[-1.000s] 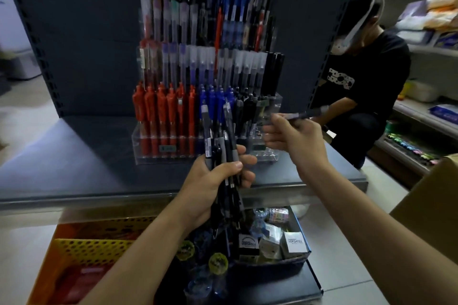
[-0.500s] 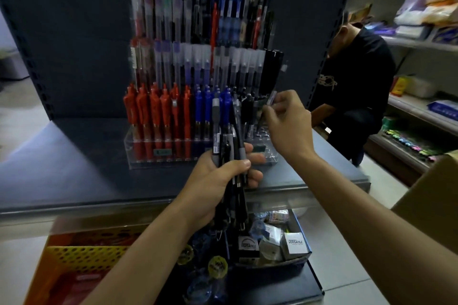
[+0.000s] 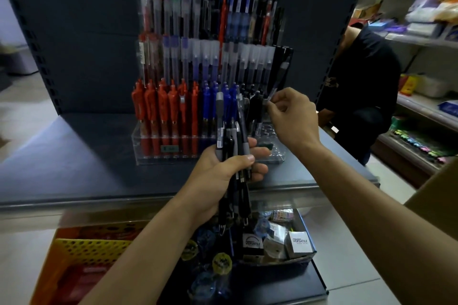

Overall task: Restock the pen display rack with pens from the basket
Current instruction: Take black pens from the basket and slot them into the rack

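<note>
**A:** How far along is the restock?

**B:** Partway, I'd judge. At lower left the orange basket [image 3: 81, 250] sits below the shelf edge. At centre, the acrylic pen display rack [image 3: 158, 158] has full red and blue rows but bare holes [image 3: 269, 131] at its lower right.

**A:** And the pens?

**B:** The left hand [image 3: 223, 171] grips a bundle of dark pens [image 3: 230, 136], grey grips up, in front of the rack. The right hand [image 3: 292, 116] pinches one slim pen [image 3: 274, 89], tilted above the black row.
</note>
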A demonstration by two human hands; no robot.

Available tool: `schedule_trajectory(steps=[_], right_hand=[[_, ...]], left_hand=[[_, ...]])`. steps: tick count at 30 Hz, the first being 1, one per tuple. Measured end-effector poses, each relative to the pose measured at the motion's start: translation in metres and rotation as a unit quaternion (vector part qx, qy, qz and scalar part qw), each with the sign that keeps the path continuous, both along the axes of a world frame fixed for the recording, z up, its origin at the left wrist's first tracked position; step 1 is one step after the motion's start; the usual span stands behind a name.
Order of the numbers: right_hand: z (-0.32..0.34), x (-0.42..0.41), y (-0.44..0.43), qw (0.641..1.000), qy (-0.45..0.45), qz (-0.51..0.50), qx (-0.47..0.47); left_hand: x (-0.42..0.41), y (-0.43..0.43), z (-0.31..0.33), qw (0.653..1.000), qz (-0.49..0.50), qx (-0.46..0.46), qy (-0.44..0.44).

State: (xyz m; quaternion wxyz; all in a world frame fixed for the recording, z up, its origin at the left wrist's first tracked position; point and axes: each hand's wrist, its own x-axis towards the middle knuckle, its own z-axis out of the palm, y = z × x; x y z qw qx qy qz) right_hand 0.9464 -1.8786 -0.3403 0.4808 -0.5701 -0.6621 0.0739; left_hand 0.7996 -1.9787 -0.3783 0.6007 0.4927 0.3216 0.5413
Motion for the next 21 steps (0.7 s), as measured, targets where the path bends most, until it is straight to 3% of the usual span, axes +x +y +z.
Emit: schedule_trajectory(steps=[7,21], right_hand=[[-0.013,-0.001,-0.008,0.999,0.027,-0.005,0.034],[-0.018,0.002,0.0,0.998,0.044,-0.033,-0.009]], left_hand=[[0.0,-0.002,0.0,1.0,-0.002,0.001,0.005],[0.0,0.001,0.002,1.0,0.011,-0.001,-0.011]])
